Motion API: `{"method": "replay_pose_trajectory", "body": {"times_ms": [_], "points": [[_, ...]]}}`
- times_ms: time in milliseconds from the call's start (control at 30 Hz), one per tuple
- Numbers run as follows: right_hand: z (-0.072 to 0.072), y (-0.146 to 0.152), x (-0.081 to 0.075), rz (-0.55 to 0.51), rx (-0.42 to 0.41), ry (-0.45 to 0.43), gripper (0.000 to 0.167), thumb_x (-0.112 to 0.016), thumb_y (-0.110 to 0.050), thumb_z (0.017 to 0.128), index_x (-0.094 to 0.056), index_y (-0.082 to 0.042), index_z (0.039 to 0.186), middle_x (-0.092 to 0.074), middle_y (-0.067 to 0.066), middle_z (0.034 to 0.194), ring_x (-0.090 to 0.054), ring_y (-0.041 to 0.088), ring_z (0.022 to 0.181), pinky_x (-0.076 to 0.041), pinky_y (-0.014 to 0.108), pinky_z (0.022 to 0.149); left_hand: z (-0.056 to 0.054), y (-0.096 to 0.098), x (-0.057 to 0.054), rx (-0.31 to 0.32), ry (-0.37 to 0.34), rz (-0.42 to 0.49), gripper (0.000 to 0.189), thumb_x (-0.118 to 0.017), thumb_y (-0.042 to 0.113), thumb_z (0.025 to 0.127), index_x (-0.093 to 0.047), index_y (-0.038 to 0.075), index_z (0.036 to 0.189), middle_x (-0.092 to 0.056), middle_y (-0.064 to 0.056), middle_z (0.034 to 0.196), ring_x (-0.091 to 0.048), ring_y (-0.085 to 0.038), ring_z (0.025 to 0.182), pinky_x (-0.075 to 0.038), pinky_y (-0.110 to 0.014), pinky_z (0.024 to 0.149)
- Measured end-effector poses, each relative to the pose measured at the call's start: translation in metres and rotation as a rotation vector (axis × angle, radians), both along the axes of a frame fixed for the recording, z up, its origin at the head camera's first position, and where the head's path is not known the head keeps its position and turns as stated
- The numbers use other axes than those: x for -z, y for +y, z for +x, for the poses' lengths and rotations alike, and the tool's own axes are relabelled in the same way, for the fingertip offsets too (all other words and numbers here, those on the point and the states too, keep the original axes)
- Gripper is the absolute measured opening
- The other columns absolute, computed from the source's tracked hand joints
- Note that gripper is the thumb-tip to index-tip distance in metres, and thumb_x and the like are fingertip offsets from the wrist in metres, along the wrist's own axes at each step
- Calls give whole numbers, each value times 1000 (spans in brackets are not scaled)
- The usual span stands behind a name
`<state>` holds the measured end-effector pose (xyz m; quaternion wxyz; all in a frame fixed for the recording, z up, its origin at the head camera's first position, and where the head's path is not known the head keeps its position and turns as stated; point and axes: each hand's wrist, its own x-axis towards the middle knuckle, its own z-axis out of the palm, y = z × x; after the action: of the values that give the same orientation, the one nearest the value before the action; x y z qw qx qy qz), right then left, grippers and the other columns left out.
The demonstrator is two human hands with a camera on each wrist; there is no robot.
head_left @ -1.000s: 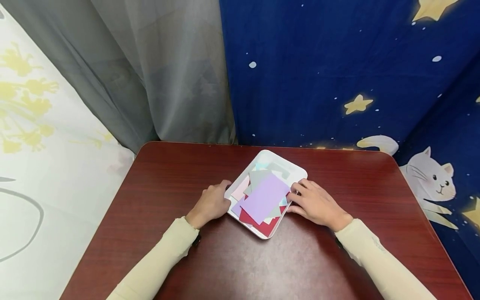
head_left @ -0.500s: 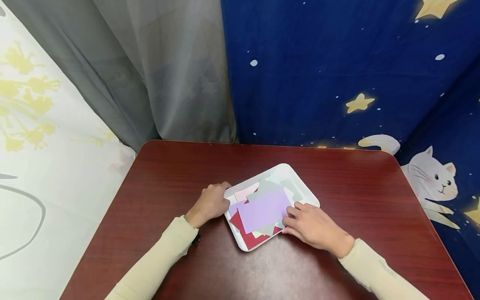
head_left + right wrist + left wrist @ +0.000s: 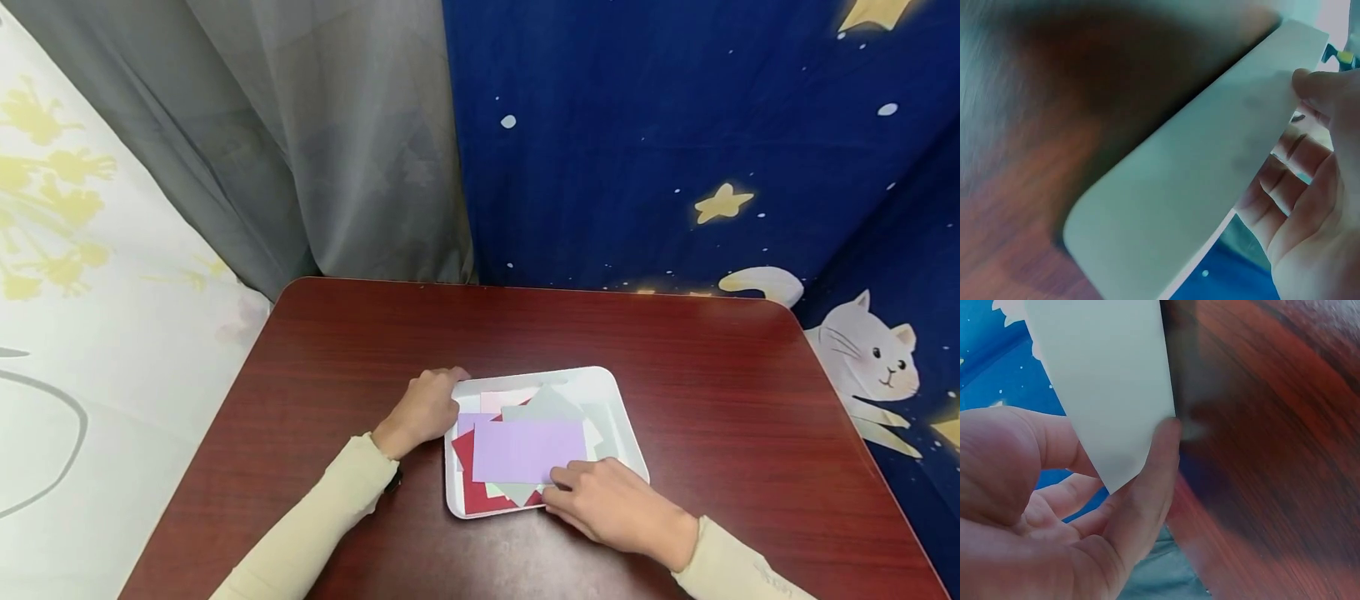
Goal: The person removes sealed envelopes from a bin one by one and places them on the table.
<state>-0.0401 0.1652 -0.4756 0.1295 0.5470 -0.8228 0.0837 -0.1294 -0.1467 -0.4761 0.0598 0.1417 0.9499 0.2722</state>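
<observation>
A shallow white tray point(image 3: 617, 421) lies on the table in front of me, its long sides running nearly left to right. Inside is a loose pile of paper pieces, topped by a purple rectangle point(image 3: 525, 450). Under it show grey-green, red point(image 3: 480, 496), pink and white pieces. My left hand point(image 3: 420, 410) grips the tray's left end near the far corner; the left wrist view has fingers on both sides of the white wall point(image 3: 1104, 381). My right hand point(image 3: 615, 504) holds the near long side, thumb against the outer wall point(image 3: 1172, 169) and fingers bent over the rim.
The reddish-brown wooden table point(image 3: 360, 333) carries the tray, with its far edge beyond. Behind hang a grey curtain point(image 3: 375, 167) and a blue curtain point(image 3: 600, 150) with stars and a cat. A white printed cloth point(image 3: 112, 375) hangs at the left.
The tray has turned clockwise from a diagonal position to nearly level across the table. My right hand has moved toward me and slightly left with it; the left hand has stayed almost in place.
</observation>
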Motion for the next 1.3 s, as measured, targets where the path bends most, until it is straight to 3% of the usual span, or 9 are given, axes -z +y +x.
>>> {"method": "replay_pose_trajectory", "body": {"times_ms": [100, 367, 567, 700, 867, 900, 1000, 1133, 1300], "points": [[8, -4, 1, 15, -4, -1, 24, -86, -26, 94, -63, -22, 87, -48, -11, 76, -51, 9, 62, -36, 22, 46, 6, 7, -12, -3, -14, -3, 40, -62, -10, 95, -74, -1, 132, -75, -20, 126, -72, -34, 111, -59, -54, 97], [20, -10, 3, 38, 2, 2, 24, -88, -27, 91, -65, -22, 89, -49, -11, 75, -52, 9, 60, -36, 22, 45, 8, 12, -10, 34, 46, 24, 39, -61, -14, 94, -76, -1, 128, -76, -20, 126, -74, -33, 113, -62, -52, 94], [17, -5, -1, -1, 25, -83, 22, -83, -32, 97, -65, -24, 88, -48, -13, 79, -48, 5, 64, -37, 20, 50, 10, 10, -8, 32, 65, 47, 38, -65, -10, 96, -73, -4, 133, -74, -23, 130, -73, -37, 118, -61, -55, 96], [8, 1, -7, -49, 82, -126, 16, -81, -35, 99, -71, -22, 96, -54, -13, 89, -49, 6, 74, -45, 22, 59, 12, 5, -4, 19, 96, 65, 43, -67, 0, 95, -67, -7, 137, -71, -25, 131, -71, -39, 120, -57, -62, 98], [-5, 4, -11, -31, 182, -132, 30, -85, -36, 94, -76, -18, 116, -67, -4, 114, -61, 15, 97, -60, 36, 79, 22, 1, -6, -42, 29, 62, 54, -69, 8, 92, -62, -9, 142, -66, -25, 134, -70, -40, 114, -53, -67, 99], [-8, 4, -11, -18, 194, -137, 35, -86, -37, 92, -75, -17, 119, -68, -2, 119, -63, 18, 103, -61, 39, 85, 25, 2, -11, -65, -6, 61, 55, -69, 7, 91, -62, -9, 143, -65, -25, 135, -70, -41, 113, -52, -68, 101], [-12, 2, -8, 24, 220, -165, 48, -88, -40, 90, -72, -15, 127, -67, 4, 130, -63, 24, 115, -58, 44, 97, 31, 0, -9, -103, -53, 48, 59, -69, 9, 90, -60, -8, 147, -63, -23, 138, -70, -39, 110, -52, -65, 102], [-15, -3, -2, 72, 242, -218, 59, -89, -43, 87, -69, -15, 135, -63, 8, 140, -59, 27, 125, -56, 45, 101, 38, 0, -8, -123, -90, 55, 61, -71, 11, 91, -59, -8, 148, -63, -20, 137, -68, -38, 114, -53, -62, 103], [-16, -7, 2, 112, 253, -239, 65, -92, -42, 83, -68, -15, 137, -61, 9, 144, -57, 28, 131, -56, 47, 102, 47, 1, -11, -118, -106, 85, 61, -74, 10, 90, -60, -8, 147, -64, -18, 132, -65, -26, 93, -56, -56, 94]]}}
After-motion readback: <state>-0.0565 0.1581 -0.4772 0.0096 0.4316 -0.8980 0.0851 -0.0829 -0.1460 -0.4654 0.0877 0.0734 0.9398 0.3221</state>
